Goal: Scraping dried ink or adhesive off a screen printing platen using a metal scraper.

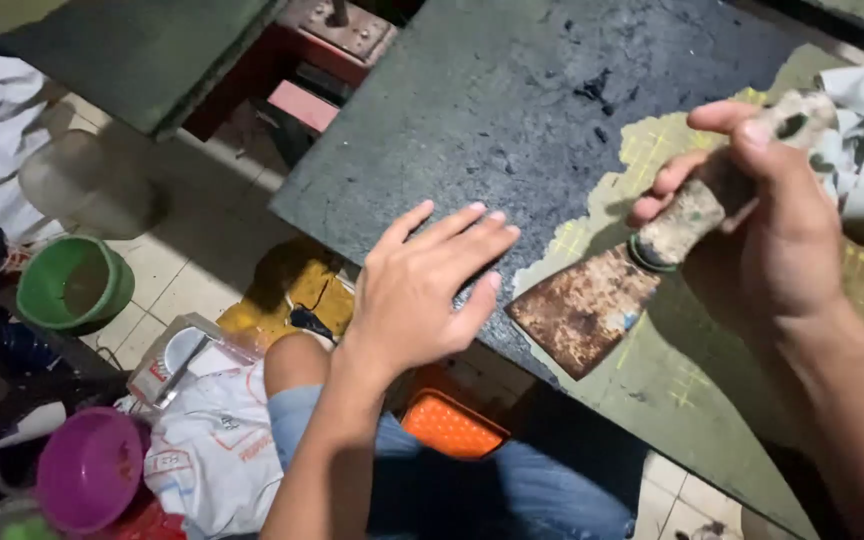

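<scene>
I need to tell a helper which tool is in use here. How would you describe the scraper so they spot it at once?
Start at the big dark board tilted over the person's lap. On its lower right part, the right hand grips the scraper. It has a broad, rusty brown blade lying flat on the board and a grimy, pale, crusted handle, unlike anything nearby.

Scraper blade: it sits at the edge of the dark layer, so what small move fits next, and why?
Probably push the rusty scraper forward under the dark layer. The right hand grips its handle, the blade meets the peeled edge, and the left hand lies flat on the layer beside it.
</scene>
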